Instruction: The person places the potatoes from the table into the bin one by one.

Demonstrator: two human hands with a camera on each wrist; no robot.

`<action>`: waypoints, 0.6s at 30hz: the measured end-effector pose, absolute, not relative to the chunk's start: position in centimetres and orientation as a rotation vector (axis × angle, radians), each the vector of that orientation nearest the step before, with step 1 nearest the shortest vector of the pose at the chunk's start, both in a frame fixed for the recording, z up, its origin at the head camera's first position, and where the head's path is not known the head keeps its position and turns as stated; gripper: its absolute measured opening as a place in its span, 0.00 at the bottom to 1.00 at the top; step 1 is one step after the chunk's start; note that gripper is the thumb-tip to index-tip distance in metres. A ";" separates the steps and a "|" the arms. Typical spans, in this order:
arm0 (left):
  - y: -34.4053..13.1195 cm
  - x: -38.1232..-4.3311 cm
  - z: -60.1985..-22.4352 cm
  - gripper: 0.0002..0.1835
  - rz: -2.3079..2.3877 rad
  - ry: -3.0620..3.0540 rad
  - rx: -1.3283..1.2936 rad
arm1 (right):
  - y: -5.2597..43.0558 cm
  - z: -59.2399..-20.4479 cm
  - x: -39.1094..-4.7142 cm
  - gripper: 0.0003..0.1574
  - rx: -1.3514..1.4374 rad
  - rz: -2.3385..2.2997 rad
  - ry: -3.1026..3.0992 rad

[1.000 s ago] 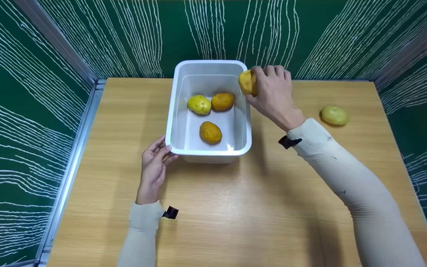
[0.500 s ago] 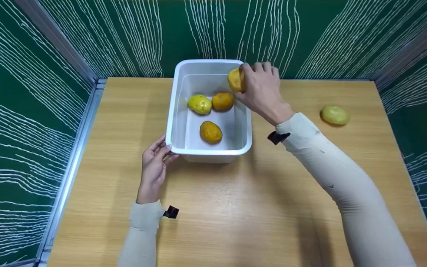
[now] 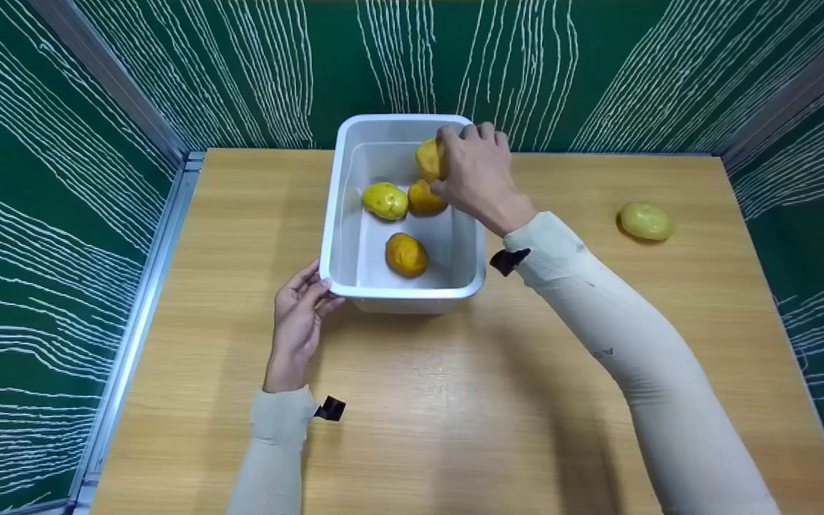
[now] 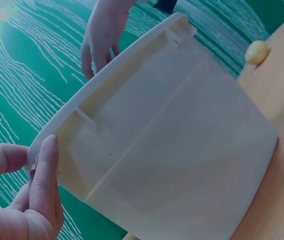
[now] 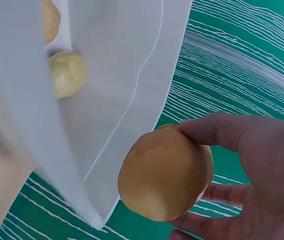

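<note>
White plastic tub (image 3: pixel 405 294), left hand (image 3: pixel 297 322) pinching its curved rim (image 4: pixel 63 114), right hand (image 3: pixel 480 172) gripping a smooth, rounded potato (image 5: pixel 164 175)

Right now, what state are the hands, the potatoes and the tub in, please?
White tub: open, standing on the table
Held potato: raised
Right hand: gripping the held potato
Left hand: gripping the tub's near left corner
Yellow potato: inside the tub
Near brown potato: inside the tub
Far brown potato: inside the tub, partly hidden
Pale green potato: lying on the table
</note>
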State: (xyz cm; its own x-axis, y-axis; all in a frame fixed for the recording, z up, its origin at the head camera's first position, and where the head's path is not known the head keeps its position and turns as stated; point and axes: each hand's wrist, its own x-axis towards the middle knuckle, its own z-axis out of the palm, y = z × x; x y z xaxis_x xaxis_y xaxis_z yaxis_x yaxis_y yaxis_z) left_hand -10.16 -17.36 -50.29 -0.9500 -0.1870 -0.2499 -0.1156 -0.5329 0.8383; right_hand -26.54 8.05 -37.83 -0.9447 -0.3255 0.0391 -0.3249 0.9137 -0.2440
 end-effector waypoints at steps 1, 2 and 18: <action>-17.3 -10.2 -50.3 0.27 -2.670 -1.500 0.489 | 7.9 -37.9 -26.6 0.41 -0.515 -0.396 3.066; -17.3 -10.2 -50.2 0.27 -2.668 -1.503 0.494 | 7.8 -37.9 -26.7 0.41 -0.507 -0.404 3.060; -17.3 -10.2 -50.0 0.26 -2.645 -1.528 0.559 | 5.9 -39.5 -27.9 0.42 -0.396 -0.429 2.944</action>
